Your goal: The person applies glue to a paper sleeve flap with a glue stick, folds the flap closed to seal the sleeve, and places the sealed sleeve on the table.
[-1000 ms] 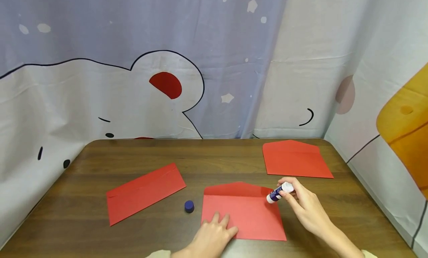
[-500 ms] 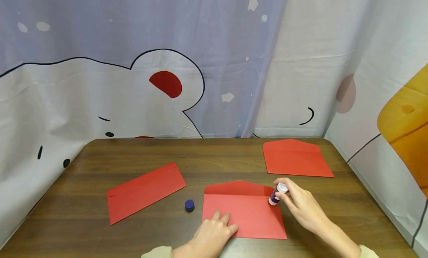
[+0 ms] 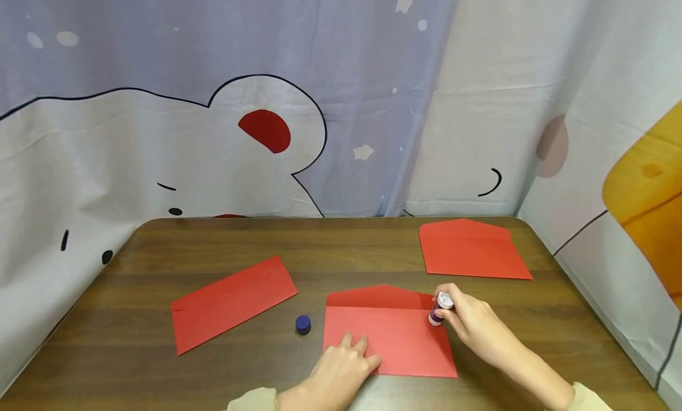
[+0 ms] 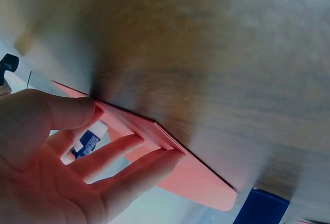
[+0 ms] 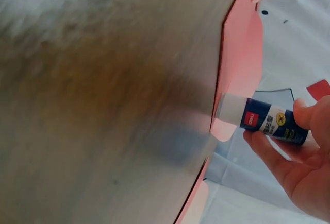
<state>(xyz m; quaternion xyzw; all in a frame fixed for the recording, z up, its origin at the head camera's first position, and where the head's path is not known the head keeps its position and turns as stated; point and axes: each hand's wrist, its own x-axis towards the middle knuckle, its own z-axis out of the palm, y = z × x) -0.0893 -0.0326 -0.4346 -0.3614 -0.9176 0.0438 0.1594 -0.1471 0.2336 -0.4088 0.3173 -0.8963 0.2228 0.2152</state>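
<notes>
In the head view a red envelope (image 3: 394,346) lies on the table with its flap (image 3: 380,296) unfolded away from me. My left hand (image 3: 341,369) rests on its lower left part, fingers spread; the left wrist view shows the fingertips (image 4: 172,157) on the paper. Between thumb and fingers my right hand (image 3: 474,325) grips a glue stick (image 3: 438,313), blue with white ends. Its lower end meets the envelope near the right end of the flap fold. In the right wrist view the glue stick (image 5: 263,118) stands nearly square to the paper.
A dark blue cap (image 3: 303,324) stands left of the envelope. Further left lies a red envelope with its flap folded down (image 3: 234,304). Another red envelope with its flap up (image 3: 474,248) lies at the back right. Printed curtains (image 3: 367,103) hang behind the wooden table (image 3: 133,340).
The glue stick has gone from a slant to nearly upright, its lower end shifting slightly right on the envelope. My left hand stays in place.
</notes>
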